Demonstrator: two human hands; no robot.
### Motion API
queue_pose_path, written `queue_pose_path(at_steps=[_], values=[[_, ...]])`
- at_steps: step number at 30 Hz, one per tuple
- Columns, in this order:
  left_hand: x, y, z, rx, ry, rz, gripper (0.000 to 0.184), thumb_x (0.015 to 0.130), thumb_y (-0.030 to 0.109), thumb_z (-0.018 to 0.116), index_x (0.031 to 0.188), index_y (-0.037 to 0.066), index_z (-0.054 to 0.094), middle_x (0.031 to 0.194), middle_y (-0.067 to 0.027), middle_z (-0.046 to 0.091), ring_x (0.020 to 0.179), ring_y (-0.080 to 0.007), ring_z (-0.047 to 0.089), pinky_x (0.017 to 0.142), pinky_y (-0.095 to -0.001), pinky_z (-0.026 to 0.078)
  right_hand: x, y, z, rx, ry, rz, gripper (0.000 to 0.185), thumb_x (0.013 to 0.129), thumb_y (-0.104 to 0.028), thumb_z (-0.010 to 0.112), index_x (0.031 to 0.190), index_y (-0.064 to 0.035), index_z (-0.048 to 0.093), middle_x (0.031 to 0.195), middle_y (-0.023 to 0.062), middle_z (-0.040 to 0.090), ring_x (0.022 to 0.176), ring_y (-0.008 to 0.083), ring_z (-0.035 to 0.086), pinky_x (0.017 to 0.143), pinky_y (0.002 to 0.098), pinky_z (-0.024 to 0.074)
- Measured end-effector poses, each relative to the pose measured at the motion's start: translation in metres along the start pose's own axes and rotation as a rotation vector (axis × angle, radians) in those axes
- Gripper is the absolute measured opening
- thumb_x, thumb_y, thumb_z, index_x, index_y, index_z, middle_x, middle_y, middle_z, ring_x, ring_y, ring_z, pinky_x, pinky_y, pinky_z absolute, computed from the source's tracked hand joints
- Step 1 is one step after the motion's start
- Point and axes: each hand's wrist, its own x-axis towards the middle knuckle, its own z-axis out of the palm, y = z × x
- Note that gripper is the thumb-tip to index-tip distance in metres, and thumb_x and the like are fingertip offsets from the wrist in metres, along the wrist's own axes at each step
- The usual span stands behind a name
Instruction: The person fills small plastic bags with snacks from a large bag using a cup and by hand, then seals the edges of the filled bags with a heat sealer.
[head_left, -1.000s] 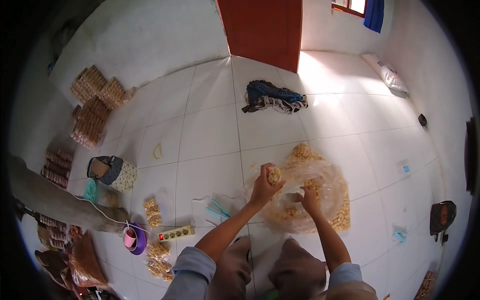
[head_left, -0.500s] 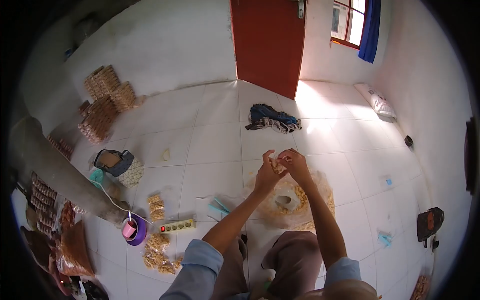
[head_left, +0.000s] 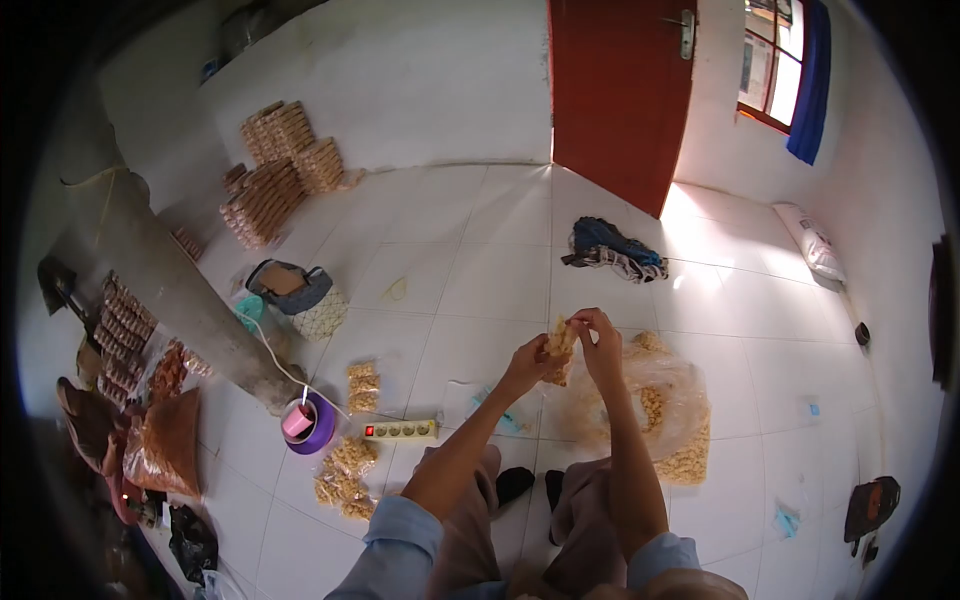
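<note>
1. Apparently you are handling the top of a small clear bag (head_left: 559,350), held up in front of you, just above and beside a large clear bag (head_left: 684,388) on the floor (head_left: 470,275).
2. Your left hand (head_left: 527,367) has its fingers curled around the small bag's lower part; your right hand (head_left: 599,350) keeps its fingers narrow at the upper edge, though I cannot tell whether they pinch the film.
3. From here, a steady left hold and a light right touch seem called for, since firm squeezing could crush the contents.
4. The small bag looks thin, glossy and slightly bulged, with pale golden contents.
5. Your large bag is crinkled, translucent and slumped, with knobbly golden pieces (head_left: 652,405) showing.
6. To your left, flat filled packets (head_left: 362,388) lie beside a rigid, cream-coloured power strip (head_left: 401,430).
</note>
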Motion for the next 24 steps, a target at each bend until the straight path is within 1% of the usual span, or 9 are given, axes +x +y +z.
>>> queue_pose_path(at_steps=[2,6,10,12,14,17,19,21,24], values=[[-0.002,-0.001,-0.012,-0.003,0.006,0.036,0.034,0.081,0.014,0.066,0.108,0.002,0.049,0.083,0.0004,0.057,0.075,-0.0045,0.053,0.062,-0.0213,0.044,0.001,-0.003,0.009,0.027,-0.031,0.004,0.010,0.081,0.000,0.058,0.090,-0.0030,0.056,0.083,0.0063,0.061,0.077,0.0170,0.061,0.072,0.0281,0.0492],[0.005,-0.007,-0.023,0.014,-0.036,0.138,0.031,0.082,0.014,0.065,0.107,0.002,0.049,0.084,0.0019,0.055,0.078,-0.0033,0.052,0.065,-0.0195,0.044,0.006,-0.011,0.015,0.042,-0.085,0.025,0.016,0.073,0.001,0.065,0.087,-0.0023,0.056,0.084,0.0070,0.057,0.076,0.0208,0.058,0.067,0.0289,0.0469],[0.012,0.005,-0.010,-0.111,-0.024,0.093,0.031,0.082,0.016,0.064,0.107,0.003,0.050,0.088,0.0016,0.055,0.080,-0.0037,0.052,0.068,-0.0192,0.044,0.005,0.002,0.011,-0.029,-0.113,-0.009,0.016,0.073,0.001,0.065,0.086,-0.0024,0.056,0.083,0.0061,0.058,0.075,0.0170,0.057,0.069,0.0277,0.0460],[0.021,0.010,0.001,0.035,0.034,0.186,0.034,0.082,0.015,0.064,0.110,0.001,0.051,0.093,-0.0011,0.056,0.081,-0.0054,0.051,0.072,-0.0200,0.044,0.004,0.010,0.003,-0.083,-0.089,-0.001,0.015,0.073,0.002,0.064,0.085,-0.0024,0.056,0.081,0.0065,0.058,0.075,0.0172,0.057,0.069,0.0274,0.0461],[0.034,0.003,0.016,0.006,0.006,0.181,0.033,0.082,0.015,0.064,0.109,0.001,0.052,0.092,-0.0006,0.056,0.081,-0.0053,0.051,0.072,-0.0199,0.043,0.003,0.018,-0.011,-0.147,-0.060,0.013,0.014,0.073,0.003,0.064,0.083,-0.0025,0.056,0.079,0.0070,0.058,0.074,0.0175,0.057,0.069,0.0271,0.0461],[0.052,-0.012,0.044,-0.053,-0.051,0.146,0.031,0.083,0.018,0.064,0.107,0.002,0.053,0.089,0.0001,0.056,0.081,-0.0053,0.050,0.073,-0.0200,0.042,-0.007,0.037,-0.037,-0.133,0.040,0.059,0.015,0.073,0.001,0.065,0.083,-0.0020,0.055,0.075,0.0087,0.056,0.072,0.0188,0.056,0.065,0.0283,0.0452],[0.063,-0.027,0.066,-0.093,-0.092,0.121,0.032,0.083,0.021,0.063,0.107,0.002,0.053,0.087,0.0004,0.056,0.081,-0.0054,0.050,0.072,-0.0203,0.042,-0.015,0.049,-0.058,0.035,0.132,0.307,0.012,0.076,0.000,0.064,0.084,-0.0015,0.055,0.078,0.0062,0.058,0.075,0.0163,0.056,0.069,0.0278,0.0456],[0.075,-0.040,0.088,-0.022,-0.103,0.016,0.027,0.087,0.026,0.057,0.101,0.003,0.055,0.083,0.0025,0.055,0.076,-0.0038,0.050,0.067,-0.0189,0.041,-0.023,0.058,-0.080,0.017,0.220,0.349,0.013,0.077,-0.004,0.065,0.087,-0.0017,0.056,0.079,0.0054,0.058,0.076,0.0146,0.056,0.070,0.0275,0.0457],[0.088,-0.063,0.129,-0.090,-0.058,0.081,0.026,0.088,0.029,0.056,0.096,0.004,0.056,0.083,0.0025,0.055,0.073,-0.0036,0.050,0.065,-0.0192,0.042,-0.035,0.070,-0.104,0.052,0.396,0.458,0.021,0.079,-0.012,0.065,0.095,-0.0007,0.058,0.080,0.0040,0.058,0.077,0.0115,0.054,0.071,0.0268,0.0450]])
